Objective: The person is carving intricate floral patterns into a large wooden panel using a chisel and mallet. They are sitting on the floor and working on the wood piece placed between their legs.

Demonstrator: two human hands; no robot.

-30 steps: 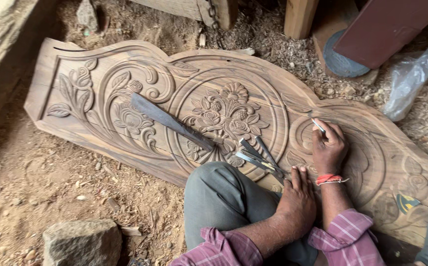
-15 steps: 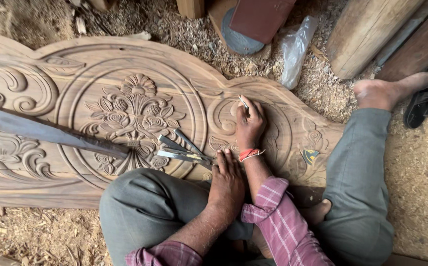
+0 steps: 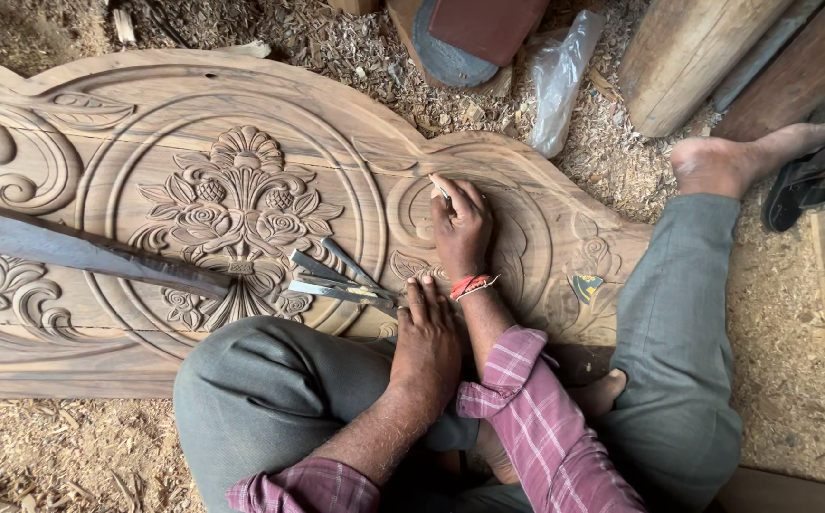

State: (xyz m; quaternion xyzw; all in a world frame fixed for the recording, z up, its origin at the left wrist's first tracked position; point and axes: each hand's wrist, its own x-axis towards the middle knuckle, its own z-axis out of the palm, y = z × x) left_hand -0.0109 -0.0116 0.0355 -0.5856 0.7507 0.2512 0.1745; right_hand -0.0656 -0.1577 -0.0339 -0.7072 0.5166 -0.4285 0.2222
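Note:
A large carved wooden panel point(image 3: 127, 114) with a flower medallion and scrolls lies on the ground under my bent legs. My right hand point(image 3: 462, 231), with a red thread at the wrist, is shut on a thin pale tool point(image 3: 442, 192) whose tip touches the scroll carving right of the medallion. My left hand point(image 3: 426, 334) lies flat with its fingers stretched out, beside my right wrist and holding nothing. Just left of its fingertips, several metal chisels point(image 3: 336, 280) lie loose on the panel.
A long dark flat blade point(image 3: 80, 249) lies across the panel's left half. Wood shavings point(image 3: 355, 47) cover the ground. A clear plastic bag point(image 3: 559, 81), a round log point(image 3: 673, 62) and a dark sandal point(image 3: 811, 180) by my bare foot point(image 3: 730, 163) sit at the top right.
The view has swung to the right along the panel, bringing my foot and the log into sight. Both hands keep the same places on the carving.

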